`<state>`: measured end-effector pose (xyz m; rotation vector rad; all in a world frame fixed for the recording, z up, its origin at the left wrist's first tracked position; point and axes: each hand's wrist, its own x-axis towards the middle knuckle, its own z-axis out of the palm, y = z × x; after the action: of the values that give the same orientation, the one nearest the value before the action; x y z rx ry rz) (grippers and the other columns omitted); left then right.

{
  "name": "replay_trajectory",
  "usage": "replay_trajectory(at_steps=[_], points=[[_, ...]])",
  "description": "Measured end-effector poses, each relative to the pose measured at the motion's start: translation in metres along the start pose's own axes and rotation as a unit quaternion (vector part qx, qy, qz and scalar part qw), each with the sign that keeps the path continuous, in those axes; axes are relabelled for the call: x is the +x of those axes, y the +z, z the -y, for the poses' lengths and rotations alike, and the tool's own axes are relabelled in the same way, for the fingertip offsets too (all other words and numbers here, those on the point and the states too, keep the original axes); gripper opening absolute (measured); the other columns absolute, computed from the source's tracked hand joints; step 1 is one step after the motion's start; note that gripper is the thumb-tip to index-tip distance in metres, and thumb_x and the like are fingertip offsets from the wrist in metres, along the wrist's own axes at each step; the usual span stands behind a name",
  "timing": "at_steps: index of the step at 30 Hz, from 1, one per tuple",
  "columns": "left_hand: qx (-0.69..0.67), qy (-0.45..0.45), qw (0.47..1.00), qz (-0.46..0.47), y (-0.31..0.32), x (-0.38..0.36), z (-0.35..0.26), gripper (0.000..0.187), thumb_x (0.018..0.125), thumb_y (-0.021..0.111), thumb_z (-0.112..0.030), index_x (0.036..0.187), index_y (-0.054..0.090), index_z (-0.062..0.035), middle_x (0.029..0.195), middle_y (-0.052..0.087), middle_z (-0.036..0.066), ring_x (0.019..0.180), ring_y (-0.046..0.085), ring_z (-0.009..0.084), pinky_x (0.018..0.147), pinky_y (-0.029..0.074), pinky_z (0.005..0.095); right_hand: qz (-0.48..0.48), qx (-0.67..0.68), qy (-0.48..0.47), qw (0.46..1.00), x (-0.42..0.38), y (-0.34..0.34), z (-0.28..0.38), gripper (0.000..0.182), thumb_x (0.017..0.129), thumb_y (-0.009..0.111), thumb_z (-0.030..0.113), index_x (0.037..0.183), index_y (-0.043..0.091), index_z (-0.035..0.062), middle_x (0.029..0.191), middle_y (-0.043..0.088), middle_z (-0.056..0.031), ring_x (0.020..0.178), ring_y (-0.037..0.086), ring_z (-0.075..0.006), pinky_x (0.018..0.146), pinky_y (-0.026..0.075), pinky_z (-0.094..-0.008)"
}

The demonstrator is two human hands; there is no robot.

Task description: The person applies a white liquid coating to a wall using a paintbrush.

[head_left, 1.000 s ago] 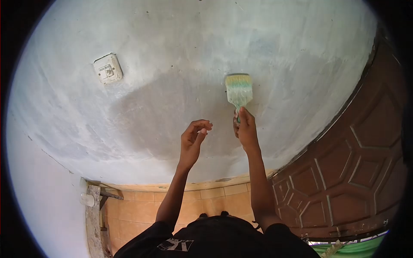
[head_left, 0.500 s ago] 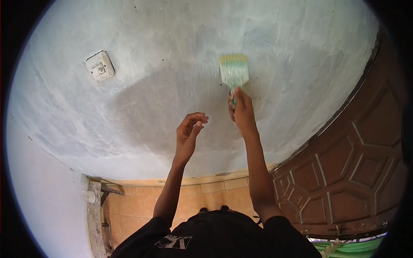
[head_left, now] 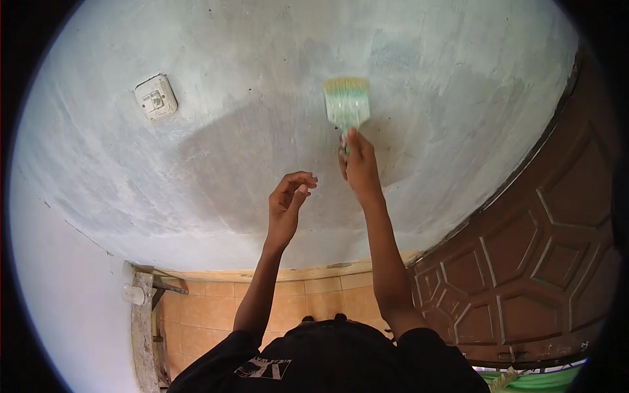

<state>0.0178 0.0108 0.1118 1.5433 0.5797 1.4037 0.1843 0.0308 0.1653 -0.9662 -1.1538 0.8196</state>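
Observation:
A wide paintbrush (head_left: 347,108) with pale yellow bristles and a whitish-green smeared head points up against the wall (head_left: 275,59). My right hand (head_left: 361,164) is closed round its handle, thumb along the front. Whether the bristle tips touch the wall is hard to tell. To the left and a little lower, my left hand (head_left: 288,203) hangs in front of the wall with its fingers loosely curved and apart, holding nothing. The wall is streaked white and grey, and my shadow darkens its middle.
A paint-smeared switch plate (head_left: 156,98) is on the wall at upper left. On the right is a brown panelled door (head_left: 524,281). A worn wooden bench (head_left: 143,334) bearing a whitish cup (head_left: 133,294) stands at lower left, above orange floor tiles (head_left: 282,308).
My right hand has moved slightly left and up with the paintbrush. The left hand keeps its place and pose.

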Motion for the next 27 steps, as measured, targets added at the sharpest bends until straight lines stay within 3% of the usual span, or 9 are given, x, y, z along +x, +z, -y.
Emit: replay_trajectory(at_steps=[4,10,13,16,22,27], points=[[0.001,0.001,1.0,-0.004,-0.005,-0.004,0.002,0.022,0.097,0.052,-0.015,0.115,0.058,-0.0044,0.105,0.063,0.005,0.1,0.057,0.0142,0.086,0.044,0.0299,0.002,0.008,0.05,0.999,-0.022,0.003,-0.046,0.044,0.101,0.037,0.047,0.078,0.045,0.0104,0.054,0.035,0.0057,0.039,0.03,-0.0031,0.036,0.024,-0.0218],[0.018,-0.003,1.0,-0.003,-0.003,-0.006,-0.007,0.022,0.097,0.052,-0.015,0.115,0.058,-0.0043,0.104,0.063,0.005,0.1,0.057,0.0146,0.087,0.044,0.0302,0.012,-0.021,-0.036,0.999,0.009,0.027,-0.006,0.043,0.101,0.037,0.045,0.078,0.045,0.0105,0.055,0.035,0.0063,0.042,0.029,-0.0033,0.038,0.025,-0.0211],[-0.001,0.009,1.0,-0.006,-0.007,-0.01,-0.004,0.022,0.097,0.051,-0.015,0.115,0.058,-0.0042,0.104,0.062,0.005,0.1,0.057,0.0149,0.087,0.044,0.0307,0.014,0.02,-0.016,1.0,-0.002,0.019,-0.034,0.043,0.101,0.037,0.045,0.078,0.046,0.0099,0.056,0.035,0.0061,0.043,0.03,-0.0031,0.039,0.026,-0.021],[-0.009,0.002,1.0,-0.019,-0.014,-0.013,-0.001,0.021,0.097,0.051,-0.015,0.114,0.058,-0.0041,0.105,0.062,0.005,0.1,0.057,0.015,0.088,0.044,0.0309,0.02,-0.035,0.035,0.999,-0.022,0.01,-0.056,0.043,0.101,0.038,0.045,0.078,0.045,0.0096,0.056,0.035,0.0061,0.043,0.03,-0.003,0.039,0.026,-0.0208],[-0.016,-0.02,0.999,-0.02,-0.007,-0.017,0.004,0.022,0.097,0.051,-0.016,0.114,0.058,-0.0041,0.105,0.062,0.005,0.1,0.057,0.0147,0.087,0.044,0.0307,0.022,-0.005,0.021,1.0,-0.005,0.018,-0.01,0.041,0.102,0.04,0.041,0.076,0.045,0.0091,0.061,0.033,0.006,0.049,0.033,-0.0038,0.045,0.029,-0.0211],[-0.015,-0.022,1.0,-0.013,-0.008,-0.021,0.012,0.021,0.097,0.052,-0.016,0.114,0.058,-0.0041,0.105,0.063,0.005,0.1,0.057,0.0146,0.086,0.044,0.0303,-0.018,-0.007,0.062,0.998,-0.028,-0.017,-0.057,0.042,0.101,0.039,0.045,0.078,0.046,0.0106,0.056,0.036,0.0069,0.043,0.03,-0.0026,0.04,0.025,-0.0189]])
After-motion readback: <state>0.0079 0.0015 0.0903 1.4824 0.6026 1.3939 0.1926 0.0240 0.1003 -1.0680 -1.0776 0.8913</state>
